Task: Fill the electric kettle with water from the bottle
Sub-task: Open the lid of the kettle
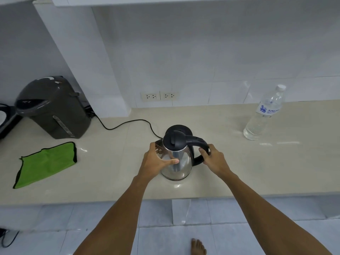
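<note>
We grip the kettle (pixel 175 159), fingers (pixel 172 161) wrapped on body and handle; lid shut, bottle (pixel 265 115) capped, nothing poured.

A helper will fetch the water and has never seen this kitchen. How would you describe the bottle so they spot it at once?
On the beige counter, look to the far right, near the tiled wall. The water bottle stands there upright, alone: clear plastic, white cap, blue-printed label, unlike the steel kettle.

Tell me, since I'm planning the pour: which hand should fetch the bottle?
Right, probably. The bottle stands on the right; the right hand on the handle is nearer, while the left hand steadies the kettle.
</note>
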Tool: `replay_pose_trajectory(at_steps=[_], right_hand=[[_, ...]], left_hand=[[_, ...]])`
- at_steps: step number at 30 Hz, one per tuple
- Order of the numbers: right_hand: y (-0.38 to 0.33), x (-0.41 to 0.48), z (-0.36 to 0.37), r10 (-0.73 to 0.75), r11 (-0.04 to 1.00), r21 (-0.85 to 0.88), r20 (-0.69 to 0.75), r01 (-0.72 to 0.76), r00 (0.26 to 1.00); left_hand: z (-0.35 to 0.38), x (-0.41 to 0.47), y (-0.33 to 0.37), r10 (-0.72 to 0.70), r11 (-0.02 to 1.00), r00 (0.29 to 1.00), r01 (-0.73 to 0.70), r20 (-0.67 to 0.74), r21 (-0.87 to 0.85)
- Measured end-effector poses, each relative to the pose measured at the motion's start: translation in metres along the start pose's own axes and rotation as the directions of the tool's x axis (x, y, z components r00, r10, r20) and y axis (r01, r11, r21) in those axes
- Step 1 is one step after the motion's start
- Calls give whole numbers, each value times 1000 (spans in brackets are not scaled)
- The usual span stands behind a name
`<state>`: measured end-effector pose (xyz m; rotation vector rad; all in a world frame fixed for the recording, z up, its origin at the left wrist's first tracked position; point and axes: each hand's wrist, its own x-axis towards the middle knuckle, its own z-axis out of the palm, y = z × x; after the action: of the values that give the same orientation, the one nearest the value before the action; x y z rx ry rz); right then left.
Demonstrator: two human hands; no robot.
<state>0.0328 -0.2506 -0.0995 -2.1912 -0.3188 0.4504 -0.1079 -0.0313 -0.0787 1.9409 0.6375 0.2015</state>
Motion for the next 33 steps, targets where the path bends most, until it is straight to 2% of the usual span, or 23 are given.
replay_pose_trajectory(at_steps=[6, 11, 14, 17, 20, 26, 30, 33], right_hand=[[1, -1, 1, 25, 1000, 7, 11, -25, 1000], [-17, -1, -19, 85, 994, -71, 116, -77, 990], [-36, 1, -35, 95, 990, -105, 47, -89, 994], [-66, 1, -42, 15, 992, -127, -51, -22, 999], [-100, -1, -32, -104, 974, -210, -78, 86, 992], [-141, -10, 10, -323, 835, -466, 17, 293, 946], [-144, -10, 31, -372, 747, -577, 48, 329, 927], [-142, -9, 39, -379, 725, -604, 51, 331, 924]], left_hand=[[1, 2, -4, 19, 1000, 1000, -19, -7, 2], [1, 1, -6, 29, 1000, 1000, -29, -4, 8], [1, -1, -5, 30, 1000, 1000, -30, 5, 3], [1, -1, -6, 30, 1000, 999, -30, 11, 3], [1, -1, -5, 22, 1000, 1000, -22, 15, -19], [1, -1, -7, 13, 999, 1000, -13, 15, -36], [1, -1, -7, 5, 999, 1000, -3, 22, -47], [2, -1, -8, -9, 999, 1000, 10, 27, -49]])
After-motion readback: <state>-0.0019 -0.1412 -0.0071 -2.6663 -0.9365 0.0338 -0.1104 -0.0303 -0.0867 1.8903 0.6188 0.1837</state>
